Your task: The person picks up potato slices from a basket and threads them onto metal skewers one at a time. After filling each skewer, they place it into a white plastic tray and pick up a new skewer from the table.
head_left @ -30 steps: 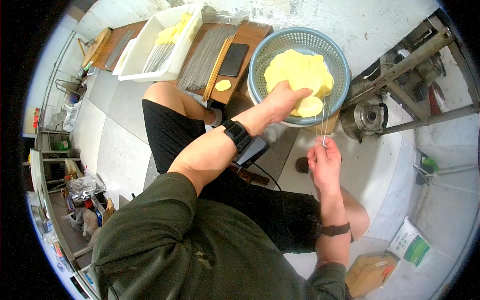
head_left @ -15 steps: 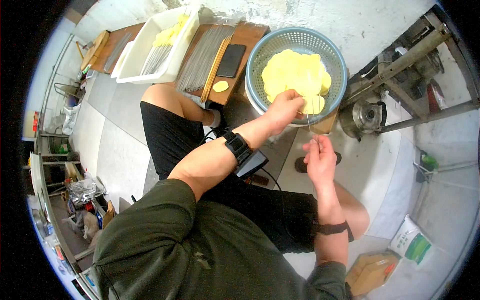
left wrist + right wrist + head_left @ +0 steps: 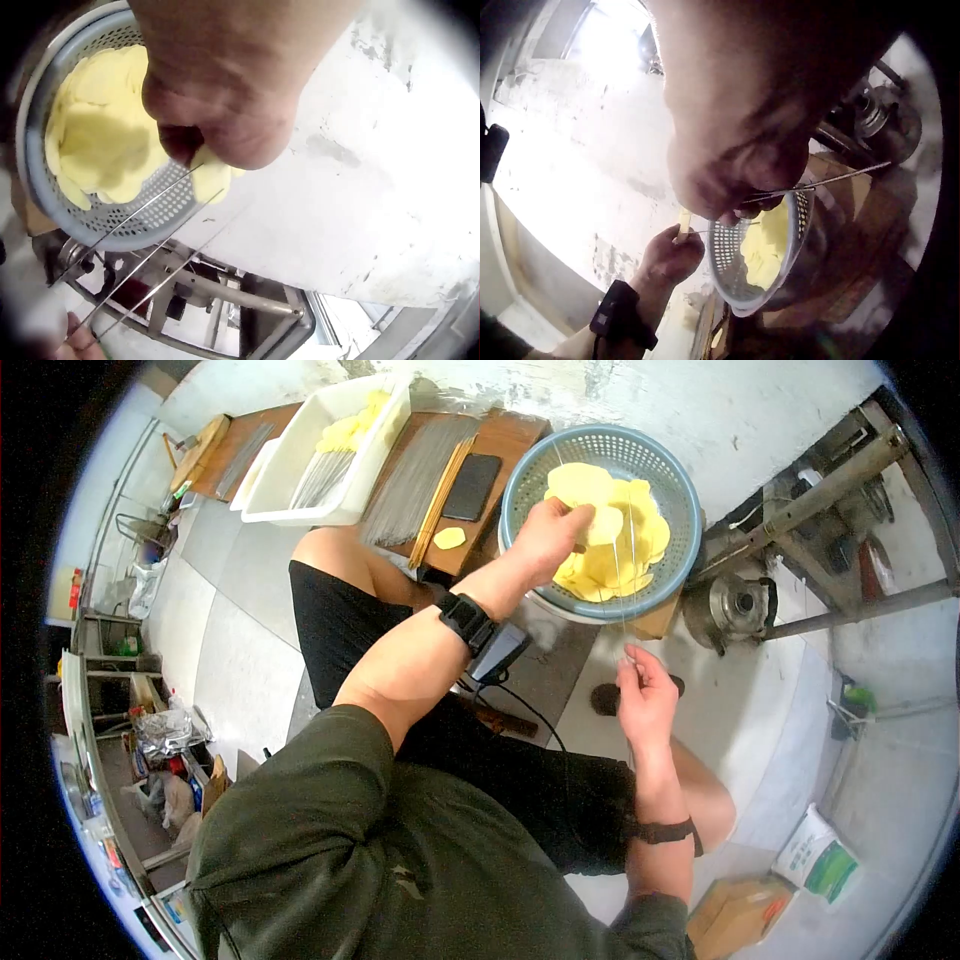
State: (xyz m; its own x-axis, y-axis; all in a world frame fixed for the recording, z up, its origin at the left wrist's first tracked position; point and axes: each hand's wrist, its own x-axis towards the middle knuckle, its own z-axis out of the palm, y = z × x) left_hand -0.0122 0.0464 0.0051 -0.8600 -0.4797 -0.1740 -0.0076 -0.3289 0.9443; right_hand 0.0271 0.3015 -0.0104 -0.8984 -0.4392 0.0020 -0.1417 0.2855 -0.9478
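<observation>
In the head view my left hand (image 3: pixel 548 542) pinches a pale yellow potato slice (image 3: pixel 602 526) over the blue-grey colander (image 3: pixel 682 560). The left wrist view shows the held slice (image 3: pixel 211 180) edge-on below the fingers, with thin metal skewers (image 3: pixel 135 266) pointing at it. My right hand (image 3: pixel 646 695) is lower and nearer the body, gripping the skewers between thumb and fingers. They fan out toward the slice; one tip overlaps it in the left wrist view. More potato slices (image 3: pixel 600 575) lie heaped inside the colander.
Left of the colander, a wooden bench (image 3: pixel 520 435) carries loose metal skewers (image 3: pixel 415 480), bamboo sticks (image 3: pixel 440 500), a black phone (image 3: pixel 472 487), a single slice (image 3: pixel 450 538) and a white tub (image 3: pixel 255 510) of skewered slices. A metal kettle (image 3: pixel 735 603) and metal frame (image 3: pixel 830 490) stand at right.
My left hand has come up from the heap, moving away from the body and to the left with a slice. My right hand has dropped slightly, still holding the skewers.
</observation>
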